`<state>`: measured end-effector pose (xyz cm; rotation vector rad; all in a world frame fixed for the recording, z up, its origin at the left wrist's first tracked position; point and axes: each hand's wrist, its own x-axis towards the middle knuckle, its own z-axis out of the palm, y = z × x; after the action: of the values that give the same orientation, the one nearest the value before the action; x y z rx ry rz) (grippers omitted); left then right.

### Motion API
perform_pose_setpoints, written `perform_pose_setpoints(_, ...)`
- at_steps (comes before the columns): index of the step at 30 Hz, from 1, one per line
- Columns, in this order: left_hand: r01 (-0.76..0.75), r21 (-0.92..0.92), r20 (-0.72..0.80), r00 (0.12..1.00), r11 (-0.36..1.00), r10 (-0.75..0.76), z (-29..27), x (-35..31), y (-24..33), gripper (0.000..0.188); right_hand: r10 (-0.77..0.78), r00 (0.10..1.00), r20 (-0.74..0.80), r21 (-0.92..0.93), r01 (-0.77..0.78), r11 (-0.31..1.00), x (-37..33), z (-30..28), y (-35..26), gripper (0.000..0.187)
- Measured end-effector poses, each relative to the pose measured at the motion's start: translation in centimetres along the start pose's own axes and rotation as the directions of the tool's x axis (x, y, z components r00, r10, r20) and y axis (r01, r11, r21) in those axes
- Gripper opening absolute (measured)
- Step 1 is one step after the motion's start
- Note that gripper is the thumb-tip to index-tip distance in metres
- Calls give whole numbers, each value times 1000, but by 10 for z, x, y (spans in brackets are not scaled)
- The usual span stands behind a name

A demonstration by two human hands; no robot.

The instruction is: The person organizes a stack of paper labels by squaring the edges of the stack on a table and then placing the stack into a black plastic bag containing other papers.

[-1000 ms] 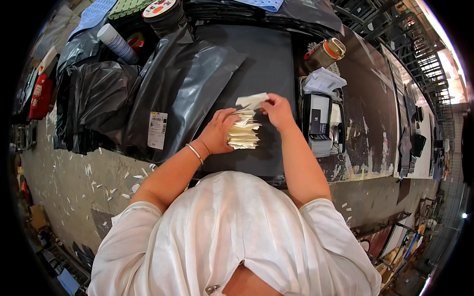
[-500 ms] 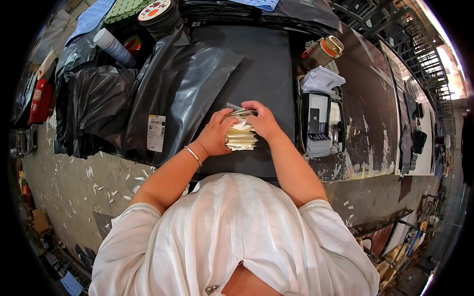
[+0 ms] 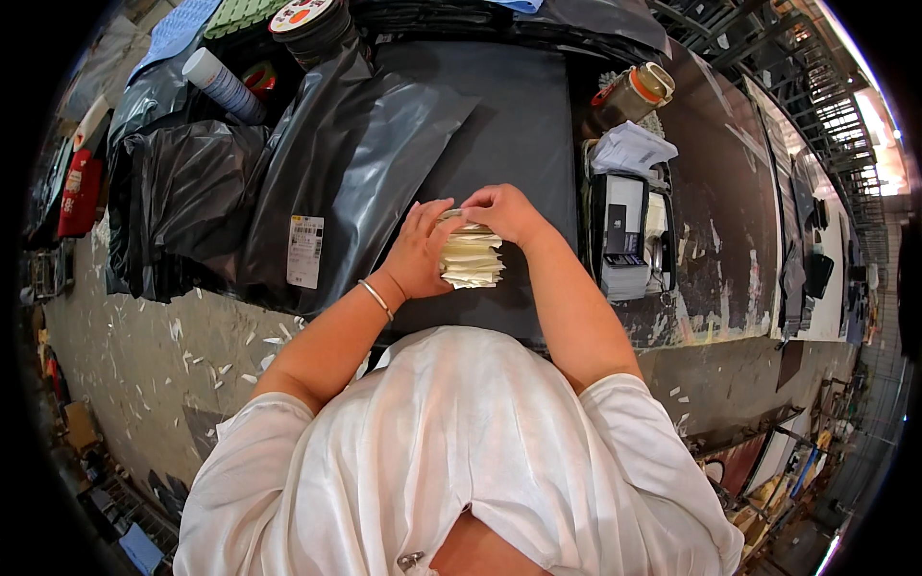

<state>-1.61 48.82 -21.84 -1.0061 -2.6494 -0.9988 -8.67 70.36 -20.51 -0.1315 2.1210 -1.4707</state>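
A thick stack of cream-coloured papers (image 3: 471, 264) is held upright in front of my chest, its uneven edges fanned toward me. My left hand (image 3: 421, 252) wraps round the stack's left side, with the fingers over its far end. At the far right corner, my right hand (image 3: 501, 213) pinches the top of the stack between thumb and fingers. Both hands are over a dark grey sheet surface (image 3: 509, 125). What the right fingertips hold exactly is partly hidden.
To the left lie black plastic bags (image 3: 360, 154), one with a white label (image 3: 305, 252). Behind them stand a white spray can (image 3: 223, 86) and a round tub (image 3: 309, 29). On the right are an amber jar (image 3: 629, 101), crumpled white paper (image 3: 629, 149) and a black organiser case (image 3: 622, 235).
My right hand has shifted slightly left and closed its fingers on the top of the stack. The left hand keeps its hold, its fingers a little higher.
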Motion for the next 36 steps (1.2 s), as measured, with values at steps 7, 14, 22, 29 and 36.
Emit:
perform_pose_setpoints(7, 38, 116, 22, 999, 992, -41, -8, 3, 8, 107, 39, 999, 36, 42, -40, 998, -5, 0, -10, 23)
perform_pose_setpoints(14, 63, 127, 15, 998, 990, -65, -7, 2, 4, 105, 91, 996, -20, 9, -90, 996, 2, 2, -6, 22)
perform_pose_setpoints(22, 127, 236, 105, 982, 964, -155, -8, 2, 7, 106, 20, 1000, 19, 2, -20, 1000, 4, 5, -6, 25)
perform_pose_setpoints(29, 145, 152, 112, 980, 978, -163, -8, 2, 6, 120, -50, 997, 51, 392, 26, 920, -23, -14, 9, 29)
perform_pose_setpoints(36, 83, 137, 55, 994, 987, -92, 1, -4, -1, 127, -130, 991, 31, -29, 131, 991, -16, -1, 9, 24)
